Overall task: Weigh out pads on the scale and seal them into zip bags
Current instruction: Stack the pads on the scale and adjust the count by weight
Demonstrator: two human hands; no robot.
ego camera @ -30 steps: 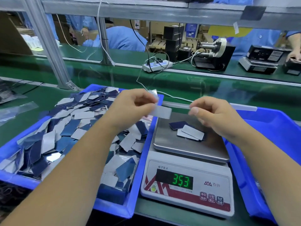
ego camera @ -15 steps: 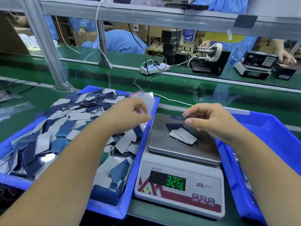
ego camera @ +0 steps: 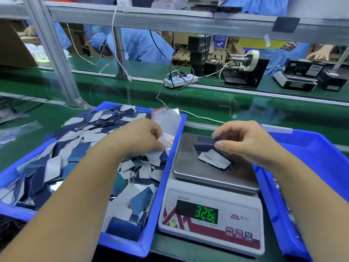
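A white digital scale (ego camera: 211,220) with a steel pan (ego camera: 187,163) reads 32.61. Several blue and grey pads (ego camera: 217,159) lie on the pan. My right hand (ego camera: 245,144) hovers over the pan and pinches a dark blue pad (ego camera: 205,139) between thumb and fingers. My left hand (ego camera: 139,137) is over the right end of the blue bin (ego camera: 162,188) of loose pads (ego camera: 71,154), its fingers curled on a grey pad (ego camera: 162,141). A clear zip bag (ego camera: 168,118) with a red strip lies behind that hand.
A second blue bin (ego camera: 313,152) stands right of the scale. Clear bags (ego camera: 17,129) lie at the far left on the green bench. Beyond run a conveyor belt, a metal frame post (ego camera: 54,55), a power strip (ego camera: 181,80), a tape dispenser and people in blue coats.
My left hand dropped from above the scale's left edge down into the pad bin. My right hand came over the pan holding a dark pad. The reading went from 35.3 to 32.61.
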